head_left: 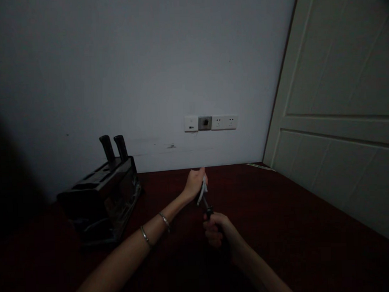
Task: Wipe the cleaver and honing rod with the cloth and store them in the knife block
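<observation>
In the head view, my right hand [214, 229] is closed round the black handle of a tool [209, 212] held above the table. A narrow grey metal shaft rises from that handle; whether it is a knife or a sharpening steel I cannot tell. Just beyond, my left hand [194, 184] is closed on a folded white cloth [201, 191], which wraps the far part of the shaft and hides its tip. Two bracelets circle my left forearm.
A dark knife block [100, 192] stands at the left on the dark red table [247, 203], with two black handles [114, 148] sticking up. Behind is a pale wall with several socket plates [224, 122]. A panelled door [334, 115] borders the right side. The light is dim.
</observation>
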A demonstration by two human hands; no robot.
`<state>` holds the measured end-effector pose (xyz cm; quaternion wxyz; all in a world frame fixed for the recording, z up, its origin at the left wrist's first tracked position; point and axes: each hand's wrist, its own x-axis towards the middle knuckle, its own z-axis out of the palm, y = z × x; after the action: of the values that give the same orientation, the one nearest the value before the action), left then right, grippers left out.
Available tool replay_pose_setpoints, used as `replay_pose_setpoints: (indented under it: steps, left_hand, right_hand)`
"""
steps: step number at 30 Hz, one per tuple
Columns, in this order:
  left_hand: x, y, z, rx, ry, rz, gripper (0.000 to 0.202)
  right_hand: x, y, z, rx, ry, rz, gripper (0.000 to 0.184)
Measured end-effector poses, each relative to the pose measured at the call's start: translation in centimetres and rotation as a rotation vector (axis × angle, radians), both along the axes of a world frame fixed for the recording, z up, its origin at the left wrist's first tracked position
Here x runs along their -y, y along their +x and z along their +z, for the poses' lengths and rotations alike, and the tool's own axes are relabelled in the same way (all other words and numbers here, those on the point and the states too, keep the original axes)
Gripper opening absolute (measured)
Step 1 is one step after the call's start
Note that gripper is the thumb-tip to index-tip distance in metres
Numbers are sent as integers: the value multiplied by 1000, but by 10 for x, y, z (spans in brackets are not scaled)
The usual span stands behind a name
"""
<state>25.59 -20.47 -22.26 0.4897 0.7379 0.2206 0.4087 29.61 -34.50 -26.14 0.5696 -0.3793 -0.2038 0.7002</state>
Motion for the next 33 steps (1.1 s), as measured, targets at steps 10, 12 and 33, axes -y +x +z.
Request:
replay_pose_setpoints:
  steps: [10, 12, 33]
  left_hand:
    - [-42, -47, -2, 391, -644, 279, 29]
    - [-43, -51, -21, 311, -725, 258, 28]
    - [-51, -63, -63, -195, -405, -2, 19]
  right_hand:
    - [0, 6, 4, 104, 205, -194, 21]
    - [3, 7, 5, 71, 258, -197, 21]
    - [3, 1, 2, 92, 355, -142, 17]
